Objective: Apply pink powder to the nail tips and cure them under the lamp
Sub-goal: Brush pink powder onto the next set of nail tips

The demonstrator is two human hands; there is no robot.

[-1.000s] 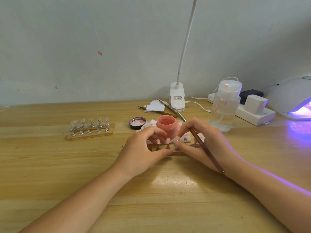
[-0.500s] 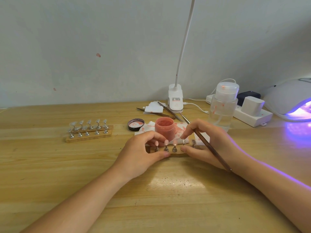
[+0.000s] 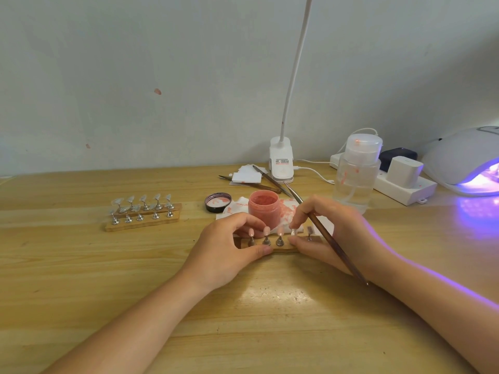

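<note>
A small wooden strip (image 3: pixel 286 245) with nail tips on metal stands lies at the table's middle. Three tips on it look pink (image 3: pixel 266 230); a clear tip (image 3: pixel 293 231) sits to their right. My left hand (image 3: pixel 229 247) pinches the strip's left end, thumb in front, fingers behind. My right hand (image 3: pixel 329 233) holds a brush (image 3: pixel 328 236) slanted across it, while its thumb and forefinger pinch the clear tip. An open jar of pink powder (image 3: pixel 264 207) stands just behind the strip. The curing lamp (image 3: pixel 464 160) glows violet at the far right.
A second wooden holder (image 3: pixel 143 221) with clear tips lies to the left. The jar's lid (image 3: pixel 218 202), stained tissue (image 3: pixel 237 209), tools, a clip lamp base (image 3: pixel 281 164), a clear pump bottle (image 3: pixel 356 174) and a power strip (image 3: pixel 405 184) crowd the back.
My right fingers have shifted along the strip and now pinch the clear tip; more of the pink tips shows. My left hand stays on the strip's left end.
</note>
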